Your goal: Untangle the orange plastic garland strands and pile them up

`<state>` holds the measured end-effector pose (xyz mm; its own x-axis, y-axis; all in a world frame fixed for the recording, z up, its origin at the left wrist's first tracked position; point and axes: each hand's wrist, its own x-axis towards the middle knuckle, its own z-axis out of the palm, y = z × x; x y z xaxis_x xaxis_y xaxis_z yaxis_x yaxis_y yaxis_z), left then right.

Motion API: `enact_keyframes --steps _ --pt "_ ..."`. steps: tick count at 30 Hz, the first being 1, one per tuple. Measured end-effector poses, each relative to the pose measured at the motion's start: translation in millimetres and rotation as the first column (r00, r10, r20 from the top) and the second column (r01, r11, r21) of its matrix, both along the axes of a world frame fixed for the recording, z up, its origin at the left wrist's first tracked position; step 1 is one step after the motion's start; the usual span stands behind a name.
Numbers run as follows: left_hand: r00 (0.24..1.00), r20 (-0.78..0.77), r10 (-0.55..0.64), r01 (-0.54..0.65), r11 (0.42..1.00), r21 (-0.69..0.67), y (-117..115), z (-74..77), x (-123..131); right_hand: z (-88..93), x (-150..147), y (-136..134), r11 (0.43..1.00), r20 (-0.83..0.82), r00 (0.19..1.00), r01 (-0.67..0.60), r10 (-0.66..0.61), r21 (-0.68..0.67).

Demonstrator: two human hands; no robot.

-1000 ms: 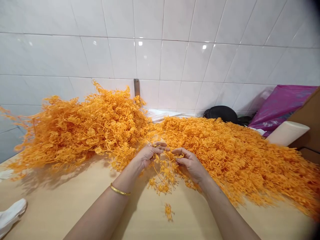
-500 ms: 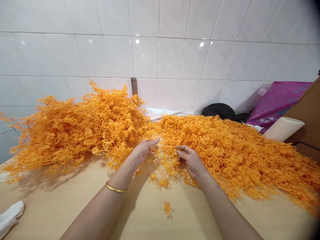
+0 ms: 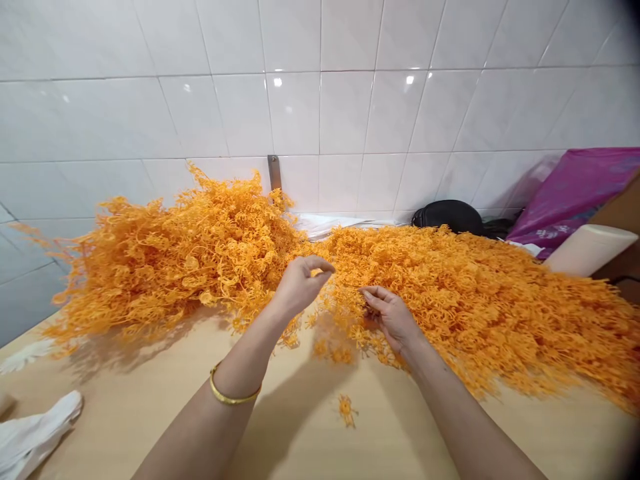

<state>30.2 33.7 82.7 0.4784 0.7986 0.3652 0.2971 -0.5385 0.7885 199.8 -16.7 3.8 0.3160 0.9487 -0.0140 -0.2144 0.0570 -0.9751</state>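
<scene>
My right hand (image 3: 393, 319) pinches an orange plastic sprig (image 3: 340, 350) between thumb and forefinger; its lower end hangs blurred over the table. Left of it and slightly higher, my left hand (image 3: 303, 283) has thumb and fingertips pressed together; anything between them is too small to make out. Behind my left hand rises a tangled heap of orange plastic sprigs (image 3: 200, 247) with thin curly stems. A wide mound of orange star-shaped pieces (image 3: 475, 300) spreads beside and beyond my right hand. One loose orange piece (image 3: 347, 411) lies on the table nearer to me.
White gloves (image 3: 43, 427) lie at the table's (image 3: 300, 440) left. Along the tiled wall (image 3: 345, 113) are a metal strip (image 3: 275, 175), white sheets (image 3: 325, 225) and a black case (image 3: 447, 215). A purple bag (image 3: 575, 193) and a pale roll (image 3: 593, 250) stand at the right.
My left hand has risen and moved right, its fingers closing together. My right hand stays nearly in place, still pinching. The sprig between the hands has swung and blurred; the view has shifted slightly.
</scene>
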Motion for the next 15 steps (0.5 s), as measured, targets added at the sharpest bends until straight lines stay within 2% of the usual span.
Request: enact_keyframes --steps 3,7,12,15 --pt "0.979 -0.174 -0.106 0.125 0.987 0.105 -1 -19.6 11 2.5 -2 -2 0.993 0.042 0.996 -0.079 0.075 0.083" --pt "0.933 -0.325 -0.155 0.187 0.980 0.071 -1 -38.6 20 5.7 -3 -3 0.989 0.019 0.996 -0.092 0.091 0.117" --pt "0.946 -0.306 -0.104 0.113 0.993 0.013 2 -44.6 22 8.4 -1 -4 0.995 -0.078 0.994 -0.073 0.079 0.073" --pt "0.962 -0.262 -0.082 0.084 0.996 -0.003 5 -46.4 22 9.6 -1 -6 0.998 -0.079 0.995 -0.051 0.054 0.037"
